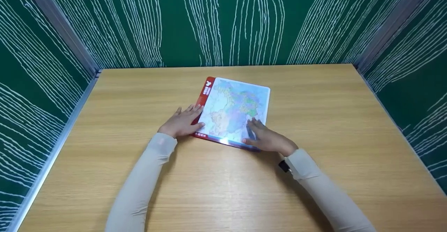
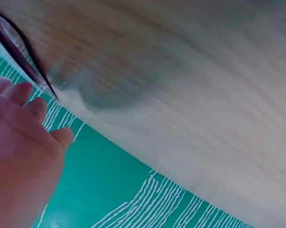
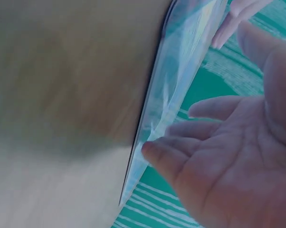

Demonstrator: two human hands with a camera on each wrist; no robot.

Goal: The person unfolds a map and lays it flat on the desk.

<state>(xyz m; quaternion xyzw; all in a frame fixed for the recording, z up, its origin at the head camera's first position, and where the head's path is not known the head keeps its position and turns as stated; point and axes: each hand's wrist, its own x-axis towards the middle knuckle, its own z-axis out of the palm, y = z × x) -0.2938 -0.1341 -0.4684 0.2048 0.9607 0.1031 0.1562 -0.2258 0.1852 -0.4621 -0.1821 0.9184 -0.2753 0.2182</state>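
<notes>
A thin flat map board [image 1: 232, 108] with a red strip down its left side lies tilted on the table, its glossy face showing a coloured map. Over its lower left edge, the left hand [image 1: 183, 122] spreads its fingers, thumb near the red corner. The right hand [image 1: 267, 137] is at the lower right part, fingers extended above the map face. In the right wrist view, the relaxed fingers of the right hand [image 3: 228, 147] hover close to the board's edge [image 3: 155, 104]. The left wrist view has the left hand [image 2: 24, 128] beside a dark board edge [image 2: 19, 47].
The wooden table [image 1: 223, 190] carries the board near its middle. Green walls [image 1: 223, 22] with white wavy lines stand behind and on both sides, joined by grey corner posts [image 1: 63, 22]. A small black object [image 1: 284, 166] sits at the right cuff.
</notes>
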